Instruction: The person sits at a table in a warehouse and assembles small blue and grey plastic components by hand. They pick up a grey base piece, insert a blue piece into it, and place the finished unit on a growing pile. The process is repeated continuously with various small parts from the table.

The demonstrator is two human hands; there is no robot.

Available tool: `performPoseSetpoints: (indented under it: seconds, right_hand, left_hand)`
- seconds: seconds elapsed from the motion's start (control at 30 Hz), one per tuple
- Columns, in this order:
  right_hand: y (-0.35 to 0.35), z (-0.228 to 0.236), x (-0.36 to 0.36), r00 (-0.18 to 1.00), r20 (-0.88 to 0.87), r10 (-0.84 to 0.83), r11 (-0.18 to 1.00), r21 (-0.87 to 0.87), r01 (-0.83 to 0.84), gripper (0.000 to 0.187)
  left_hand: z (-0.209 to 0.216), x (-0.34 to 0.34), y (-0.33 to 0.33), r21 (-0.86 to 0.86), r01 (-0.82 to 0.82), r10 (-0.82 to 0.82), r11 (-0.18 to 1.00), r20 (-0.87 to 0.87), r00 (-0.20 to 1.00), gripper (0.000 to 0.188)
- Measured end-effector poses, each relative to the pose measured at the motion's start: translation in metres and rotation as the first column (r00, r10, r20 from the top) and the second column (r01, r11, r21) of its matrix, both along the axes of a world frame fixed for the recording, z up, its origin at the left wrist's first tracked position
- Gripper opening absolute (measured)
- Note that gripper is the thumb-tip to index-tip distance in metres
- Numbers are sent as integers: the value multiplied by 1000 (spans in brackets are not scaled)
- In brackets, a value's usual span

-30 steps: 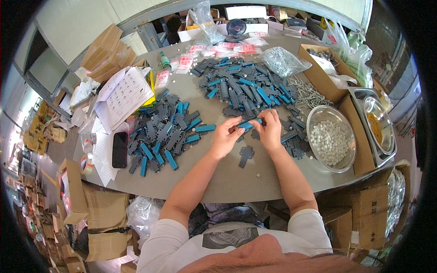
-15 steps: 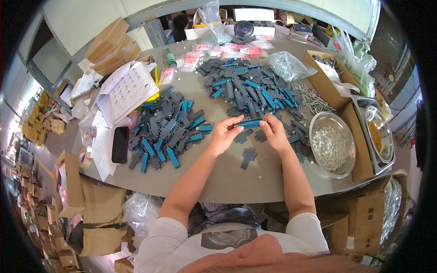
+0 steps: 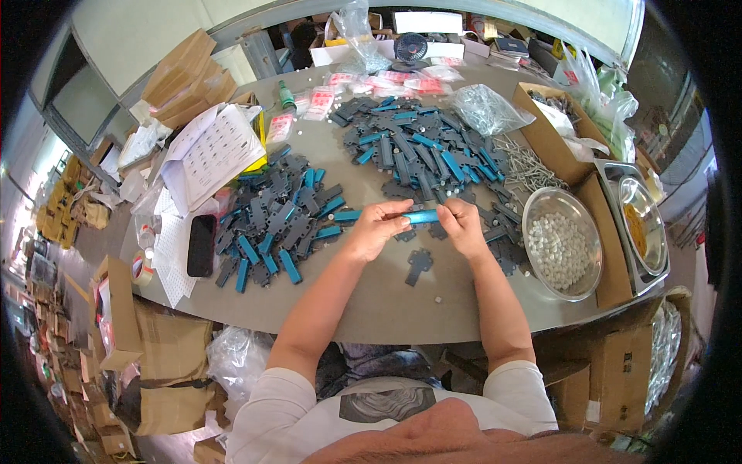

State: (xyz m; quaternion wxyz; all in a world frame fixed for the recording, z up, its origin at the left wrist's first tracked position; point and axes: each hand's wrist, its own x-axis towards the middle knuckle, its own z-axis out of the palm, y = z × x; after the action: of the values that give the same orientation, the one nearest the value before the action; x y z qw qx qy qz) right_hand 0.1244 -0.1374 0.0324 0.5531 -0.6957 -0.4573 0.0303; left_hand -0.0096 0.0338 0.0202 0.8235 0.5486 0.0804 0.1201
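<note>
A workroom with a grey counter, its curved near edge facing the seated person. Both hands are closed on one blue-faced part, held over the middle of the counter: the left hand pinches its left end between thumb and fingers, and the right hand grips its right end likewise. The part lies crosswise and roughly level; whether its halves are fully seated cannot be told. Good practice here would be even support at both ends, thumbs pressing squarely rather than twisting, and the seam checked along its whole length before the grip is eased. Nearer the body, a loose dark plate and a small white piece lie on the counter; keeping this area uncluttered should make a dropped bit easy to find. Outward, similar parts form a left heap and a far heap. To the right stands a steel bowl of white pieces, with loose screws just beyond. At far left lie a phone and printed sheets.
</note>
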Motion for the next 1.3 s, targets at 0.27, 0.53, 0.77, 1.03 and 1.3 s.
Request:
performPoseSetpoints:
  seconds: [0.27, 0.53, 0.77, 1.03, 1.3]
  right_hand:
    - [-2, -20, 28, 870, 149, -469, 861, -142, 489, 25]
    - [-2, -22, 19, 868, 375, -324, 791, -397, 466, 37]
    - [-1, -24, 20, 748, 505, -432, 744, -270, 612, 19]
    - [5, -8, 11, 788, 272, -553, 818, -2, 575, 10]
    - [9, -12, 3, 723, -662, 194, 976, 206, -73, 18]
  left_hand:
    - [3, -2, 32, 458, -676, 686, 578, 176, 706, 32]
    - [15, -17, 66, 682, -619, 688, -390, 662, 296, 24]
    - [4, -2, -13, 976, 59, 367, 209, -135, 920, 35]
    - [-3, -6, -13, 928, 251, 279, 274, -327, 903, 41]
    - [-9, 1, -6, 819, 22, 217, 573, -177, 960, 29]
